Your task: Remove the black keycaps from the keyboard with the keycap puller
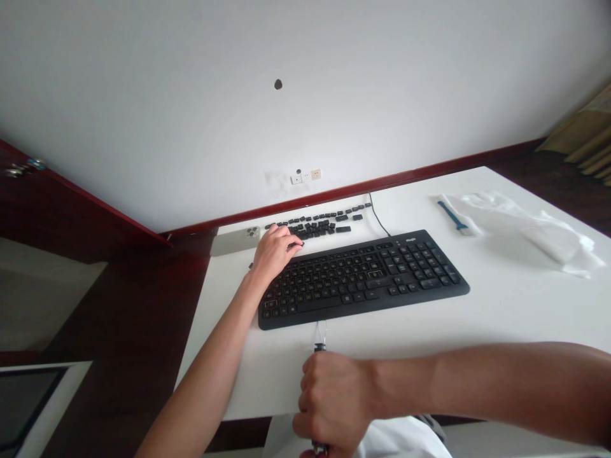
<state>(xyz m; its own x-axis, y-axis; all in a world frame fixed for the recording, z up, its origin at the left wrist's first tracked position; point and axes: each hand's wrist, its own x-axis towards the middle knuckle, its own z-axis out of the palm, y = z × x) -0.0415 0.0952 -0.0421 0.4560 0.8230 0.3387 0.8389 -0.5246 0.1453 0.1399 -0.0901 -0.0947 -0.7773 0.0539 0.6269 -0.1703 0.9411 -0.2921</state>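
Black full-size keyboard (363, 280): lies on the white tabletop (277, 375), slightly turned, its number pad toward the right; many positions in the main block show no caps, only small pale-edged sockets, while the long space bar and the number pad keys are in place; a thin black cable (380, 218) runs from its back edge toward the wall.

Left hand (274, 249): reaches over the keyboard's back left corner; the thumb and forefinger come close together by a small dark piece at their tips; I cannot tell whether they clamp it or only touch it.

Right hand (334, 394): in front of the keyboard, near the tabletop's front edge; the fingers are wrapped around a slim dark-handled tool (319, 347) with two thin wire prongs, which point toward the keyboard's front edge; its lower end shows below the fist.

Loose black keycaps (322, 226): spread in uneven rows behind the keyboard, some partly hidden by the left hand.

Pale flat phone-like object with round lenses (236, 242): at the tabletop's back left, beside the keycaps.

Blue-handled small brush (451, 215): right of the cable, its pale bristles near crumpled white translucent plastic (529, 226).

White wall (191, 114): behind the tabletop, with sockets (306, 177) low down.
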